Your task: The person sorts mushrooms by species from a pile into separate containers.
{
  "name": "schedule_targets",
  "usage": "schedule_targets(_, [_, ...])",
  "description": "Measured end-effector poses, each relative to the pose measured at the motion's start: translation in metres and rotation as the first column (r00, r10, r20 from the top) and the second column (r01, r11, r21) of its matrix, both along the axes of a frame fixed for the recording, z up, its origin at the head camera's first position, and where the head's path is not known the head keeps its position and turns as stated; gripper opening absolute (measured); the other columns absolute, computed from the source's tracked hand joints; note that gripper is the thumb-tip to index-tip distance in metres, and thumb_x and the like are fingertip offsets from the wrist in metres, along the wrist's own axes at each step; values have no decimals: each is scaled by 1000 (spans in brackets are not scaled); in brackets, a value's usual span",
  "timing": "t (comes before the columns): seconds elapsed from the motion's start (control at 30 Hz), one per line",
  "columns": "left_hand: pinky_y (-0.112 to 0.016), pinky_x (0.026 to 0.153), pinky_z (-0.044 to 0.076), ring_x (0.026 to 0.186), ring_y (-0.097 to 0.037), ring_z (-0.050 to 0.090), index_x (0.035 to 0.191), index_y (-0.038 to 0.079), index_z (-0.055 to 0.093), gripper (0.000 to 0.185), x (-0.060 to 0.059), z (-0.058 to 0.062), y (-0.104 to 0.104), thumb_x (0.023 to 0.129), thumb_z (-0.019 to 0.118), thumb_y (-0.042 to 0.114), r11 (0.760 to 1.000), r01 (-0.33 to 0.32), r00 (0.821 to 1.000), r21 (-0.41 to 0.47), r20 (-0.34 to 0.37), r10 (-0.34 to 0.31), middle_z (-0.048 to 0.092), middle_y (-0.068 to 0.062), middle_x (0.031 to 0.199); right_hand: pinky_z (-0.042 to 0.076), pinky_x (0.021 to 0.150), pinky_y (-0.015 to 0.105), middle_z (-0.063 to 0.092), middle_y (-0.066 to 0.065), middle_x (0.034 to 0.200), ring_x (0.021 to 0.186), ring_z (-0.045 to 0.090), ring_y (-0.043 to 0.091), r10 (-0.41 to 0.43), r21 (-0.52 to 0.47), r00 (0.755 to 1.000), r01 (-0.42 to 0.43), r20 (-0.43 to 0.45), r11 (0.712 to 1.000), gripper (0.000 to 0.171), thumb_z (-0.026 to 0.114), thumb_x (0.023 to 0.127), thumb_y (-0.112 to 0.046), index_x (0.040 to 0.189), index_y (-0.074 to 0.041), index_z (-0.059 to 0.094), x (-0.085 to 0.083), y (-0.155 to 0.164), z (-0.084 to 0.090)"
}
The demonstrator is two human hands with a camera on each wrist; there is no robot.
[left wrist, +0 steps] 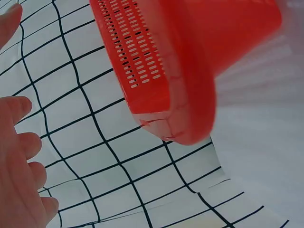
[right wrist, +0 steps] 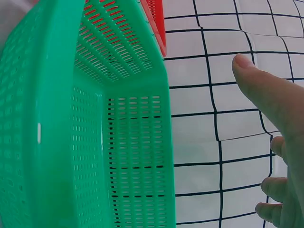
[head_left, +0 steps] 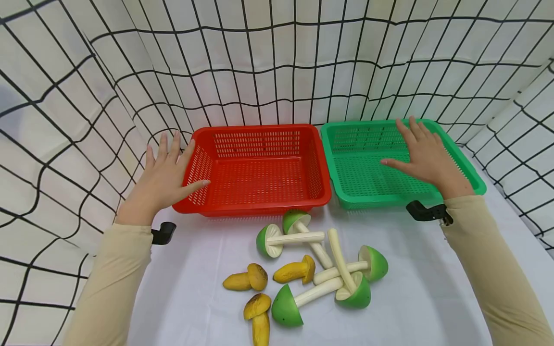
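On the desk (head_left: 433, 298), which is covered with a white cloth, two arms in beige sleeves reach forward from the near edge toward two baskets. The left hand (head_left: 162, 175) is flat with its fingers straight and a little spread, and its thumb tip touches or nearly touches the left wall of the red basket (head_left: 255, 190); it holds nothing. From the left wrist view, the fingers (left wrist: 21, 161) are relaxed and apart from the red basket (left wrist: 185, 71), with the checked cloth between them. The right hand (head_left: 426, 154) is also flat and spread, palm down, above the right part of the green basket (head_left: 368, 192), with the thumb pointing left over the basket floor; whether the palm rests on the rim I cannot tell. From the right wrist view, the fingers (right wrist: 266, 95) are straight and they grip nothing, and the green basket (right wrist: 71, 142) is just beside them. The two baskets stand side by side, touching or almost touching, both with nothing inside, near the back wall of white cloth with black grid lines (head_left: 277, 57). Nearer to the person, well apart from both hands, lies a loose group of toy mushrooms: green-capped mushrooms (head_left: 316, 269) with long white stems, some crossing each other, and yellow mushrooms (head_left: 259, 288) to their left. A black strap piece (head_left: 426, 211) shows at each wrist.
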State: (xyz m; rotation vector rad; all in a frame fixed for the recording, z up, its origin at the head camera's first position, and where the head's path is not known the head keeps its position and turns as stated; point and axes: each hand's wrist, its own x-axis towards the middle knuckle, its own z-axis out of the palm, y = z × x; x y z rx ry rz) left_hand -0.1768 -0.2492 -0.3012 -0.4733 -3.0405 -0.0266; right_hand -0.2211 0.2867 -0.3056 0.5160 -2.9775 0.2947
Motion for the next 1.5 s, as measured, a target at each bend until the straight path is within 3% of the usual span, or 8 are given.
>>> schedule_targets(0.13, [-66,103,-9,137,-42,-22,151,4,3,90,5,-6,-4,92,46,56,1000,0,1000,5,5,0,-13,-25,153,8,105,67,-5,21,155,140,2,45,2,2,1000,-2,8,1000,96,52,87,-60,153,-11,1,4,-3,-1])
schedule_targets(0.33, [-64,103,-12,138,-42,-19,151,2,4,82,14,-24,-7,96,36,54,997,-36,997,62,67,32,-10,-24,154,8,104,68,-1,24,155,139,5,47,27,3,1000,-27,-11,1000,96,56,87,-57,153,-9,5,12,-3,-2])
schedule_targets(0.53, [-65,104,-9,138,-42,-17,149,-4,3,81,23,-46,-14,97,33,51,994,-63,996,92,67,57,-10,-24,154,12,106,65,5,27,153,138,9,48,89,-17,993,-90,-74,996,94,63,85,-52,151,-5,15,26,-3,-9])
schedule_targets(0.73, [-64,105,-9,139,-42,-16,147,-9,6,82,26,-60,-19,98,32,51,990,-73,995,122,71,64,-7,-28,153,13,108,61,13,25,153,137,16,47,139,-45,977,-148,-162,988,92,69,81,-48,149,-5,25,46,-7,-13])
schedule_targets(0.87, [-65,105,-5,140,-41,-9,147,-9,8,82,25,-65,-20,98,32,52,988,-70,996,140,59,62,-2,-28,153,17,108,59,21,26,151,136,22,47,178,-64,956,-198,-232,978,89,67,81,-53,147,-4,32,61,-10,-15])
schedule_targets(1.07, [-66,105,-2,141,-39,-4,146,-11,9,82,25,-69,-19,98,32,51,983,-77,995,168,81,64,2,-28,153,26,104,59,38,25,143,130,34,45,212,-120,908,-271,-362,955,86,44,85,-69,138,-1,46,87,-14,-31])
schedule_targets(1.23, [-64,106,-5,141,-39,-6,145,-13,9,82,26,-71,-20,98,32,50,979,-67,996,193,75,53,2,-29,153,31,100,56,46,24,137,121,43,45,228,-161,870,-325,-436,932,80,45,88,-65,131,2,53,111,-21,-48])
schedule_targets(1.5, [-62,107,-6,141,-39,-8,146,-12,5,82,23,-70,-18,98,33,49,974,-83,994,212,82,67,0,-28,153,33,100,47,51,21,132,115,48,41,263,-194,859,-377,-439,906,69,46,92,-57,127,1,56,144,-33,-69])
